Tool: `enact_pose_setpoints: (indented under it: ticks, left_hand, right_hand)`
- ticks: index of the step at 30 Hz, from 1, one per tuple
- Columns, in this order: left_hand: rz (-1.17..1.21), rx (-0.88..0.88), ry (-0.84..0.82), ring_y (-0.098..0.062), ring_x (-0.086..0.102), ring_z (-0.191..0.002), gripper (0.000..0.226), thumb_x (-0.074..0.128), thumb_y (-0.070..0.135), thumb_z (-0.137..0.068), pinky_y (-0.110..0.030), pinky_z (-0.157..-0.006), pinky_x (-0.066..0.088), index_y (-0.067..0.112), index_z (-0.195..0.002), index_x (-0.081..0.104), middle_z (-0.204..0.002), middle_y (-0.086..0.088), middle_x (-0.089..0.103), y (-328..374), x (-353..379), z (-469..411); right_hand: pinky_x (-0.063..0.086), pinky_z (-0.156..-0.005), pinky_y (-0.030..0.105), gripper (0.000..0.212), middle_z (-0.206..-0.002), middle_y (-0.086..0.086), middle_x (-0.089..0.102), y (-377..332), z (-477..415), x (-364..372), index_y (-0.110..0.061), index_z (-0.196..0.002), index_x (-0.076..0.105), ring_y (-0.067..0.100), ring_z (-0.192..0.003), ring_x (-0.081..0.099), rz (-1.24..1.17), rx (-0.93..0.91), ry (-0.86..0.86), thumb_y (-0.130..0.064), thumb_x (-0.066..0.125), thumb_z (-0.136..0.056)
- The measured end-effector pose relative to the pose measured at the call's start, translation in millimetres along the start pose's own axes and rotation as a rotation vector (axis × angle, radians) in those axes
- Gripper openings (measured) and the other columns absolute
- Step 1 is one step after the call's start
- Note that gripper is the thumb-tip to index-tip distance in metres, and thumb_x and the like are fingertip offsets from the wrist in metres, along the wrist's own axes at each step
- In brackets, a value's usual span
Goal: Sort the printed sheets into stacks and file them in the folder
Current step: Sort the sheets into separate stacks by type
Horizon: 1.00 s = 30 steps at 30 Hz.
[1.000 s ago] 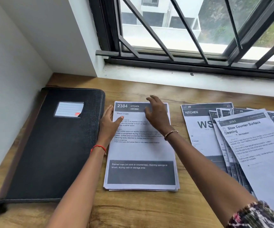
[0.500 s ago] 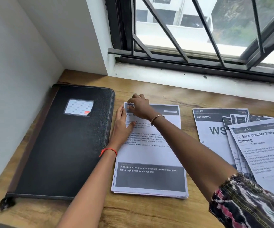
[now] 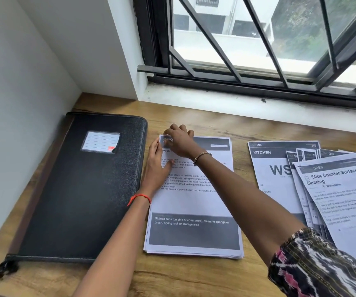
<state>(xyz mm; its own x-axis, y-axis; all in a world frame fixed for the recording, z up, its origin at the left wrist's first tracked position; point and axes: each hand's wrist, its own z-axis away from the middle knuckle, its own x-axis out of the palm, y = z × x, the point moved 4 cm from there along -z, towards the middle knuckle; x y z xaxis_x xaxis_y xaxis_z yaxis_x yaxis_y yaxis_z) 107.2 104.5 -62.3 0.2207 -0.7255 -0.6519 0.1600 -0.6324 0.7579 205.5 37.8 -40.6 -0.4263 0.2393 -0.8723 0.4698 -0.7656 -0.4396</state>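
At a wooden desk (image 3: 194,279) under a barred window (image 3: 258,39), both of the person's hands meet at the top-left corner of the neat stack (image 3: 194,202) of printed sheets, as I see it on my head-camera feed. The stack lies squared in the middle of the desk, just beside the closed black folder (image 3: 83,189), its top page headed "Wash Cups".

The left hand (image 3: 156,168), a red thread (image 3: 139,197) at its wrist, lies flat with straight fingers along the stack's left edge, pressing on the top sheet and grasping nothing. The right hand (image 3: 180,140), a beaded bracelet (image 3: 201,156) at its wrist, reaches across with fingers curled over the corner's dark header band (I cannot tell whether they have actually pinched the paper).

The folder rests flat against the left wall, its lined label (image 3: 101,142) facing up. Well apart to the right, the loose sheets (image 3: 333,189) lie fanned and overlapping, one headed "Shoe Counter Surface Cleaning" on top, another marked "KITCHEN" beneath. A patterned sleeve (image 3: 322,271) covers the right upper arm.
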Motion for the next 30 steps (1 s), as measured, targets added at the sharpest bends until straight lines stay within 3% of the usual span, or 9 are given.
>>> enact_pose_setpoints:
  ticks: [4,8,12,16,20,22,25,27,30]
  left_hand:
    - [0.007,-0.015,0.018,-0.02,0.02,-0.14,0.068,0.061,0.015,-0.088,-0.023,-0.113,0.014,-0.001,-0.144,0.024,-0.153,-0.011,0.018,0.2,-1.3,-0.2]
    - [0.086,-0.05,0.037,-0.02,0.024,-0.139,0.062,0.06,0.012,-0.088,-0.026,-0.113,0.018,-0.001,-0.142,0.031,-0.151,-0.01,0.022,-0.7,-4.7,-2.8]
    - [0.157,-0.091,0.027,-0.019,0.025,-0.138,0.056,0.058,0.012,-0.09,-0.022,-0.109,0.018,0.001,-0.14,0.035,-0.151,-0.008,0.023,0.3,-6.5,-2.7]
    - [0.163,-0.114,0.002,-0.02,0.025,-0.138,0.056,0.055,0.01,-0.091,-0.025,-0.111,0.019,-0.001,-0.141,0.032,-0.151,-0.008,0.023,2.4,-6.2,-3.6]
    - [0.145,-0.104,-0.01,-0.02,0.027,-0.137,0.056,0.055,0.005,-0.09,-0.027,-0.113,0.021,0.0,-0.141,0.033,-0.15,-0.008,0.025,1.6,-5.4,-4.0]
    - [0.146,-0.098,-0.002,-0.019,0.028,-0.136,0.055,0.054,0.005,-0.09,-0.029,-0.113,0.022,0.002,-0.141,0.035,-0.149,-0.008,0.026,1.1,-5.5,-3.5]
    - [0.148,-0.093,0.022,-0.02,0.029,-0.136,0.054,0.054,0.004,-0.089,-0.034,-0.114,0.025,0.001,-0.14,0.036,-0.148,-0.008,0.028,-0.4,-4.8,-2.4]
    - [0.133,-0.09,0.045,-0.02,0.03,-0.136,0.055,0.054,0.004,-0.089,-0.032,-0.114,0.025,0.0,-0.14,0.036,-0.148,-0.009,0.029,-0.5,-4.3,-1.5]
    - [0.101,-0.075,0.07,-0.02,0.03,-0.135,0.054,0.054,0.002,-0.089,-0.028,-0.113,0.023,0.0,-0.14,0.036,-0.147,-0.009,0.03,0.0,-3.1,-0.4]
  right_hand:
    - [0.023,-0.103,0.045,0.04,-0.13,0.008,0.042,22.3,22.2,-20.4,-0.012,-0.131,0.044,0.026,-0.122,0.036,-0.072,0.114,0.286,-0.023,0.045,-0.093]
    - [0.032,-0.092,0.038,0.035,-0.124,0.013,0.045,67.8,67.7,-43.7,-0.005,-0.123,0.049,0.029,-0.116,0.039,-0.149,0.433,0.586,-0.015,0.046,-0.089]
    - [0.028,-0.092,0.033,0.026,-0.116,0.026,0.05,95.5,107.7,-36.8,0.011,-0.108,0.053,0.038,-0.114,0.042,-0.334,0.545,0.595,-0.004,0.042,-0.091]
    - [0.027,-0.076,0.032,0.018,-0.085,0.03,0.061,109.2,116.5,-25.9,0.0,-0.068,0.053,0.038,-0.087,0.052,-0.464,0.607,0.667,-0.002,0.047,-0.084]
    - [0.018,-0.061,0.03,0.044,-0.05,0.007,0.033,112.9,115.2,-28.6,-0.014,-0.046,0.028,0.021,-0.068,0.033,-0.491,0.563,0.659,0.004,0.047,-0.082]
    - [0.02,-0.059,0.031,0.044,-0.047,0.001,0.027,115.2,114.6,-30.9,-0.013,-0.044,0.032,0.02,-0.064,0.032,-0.487,0.551,0.634,0.004,0.047,-0.081]
    - [0.037,-0.069,0.032,0.016,-0.071,0.014,0.052,121.2,107.0,-32.5,0.005,-0.082,0.064,0.027,-0.071,0.046,-0.499,0.513,0.578,0.001,0.048,-0.082]
    - [0.038,-0.084,0.026,0.035,-0.104,0.016,0.052,123.0,101.2,-34.4,-0.002,-0.118,0.058,0.027,-0.092,0.053,-0.485,0.471,0.474,-0.003,0.051,-0.084]
    - [0.035,-0.093,0.023,0.042,-0.121,0.015,0.042,125.0,94.0,-39.2,-0.009,-0.129,0.052,0.024,-0.105,0.05,-0.438,0.393,0.326,-0.011,0.056,-0.087]
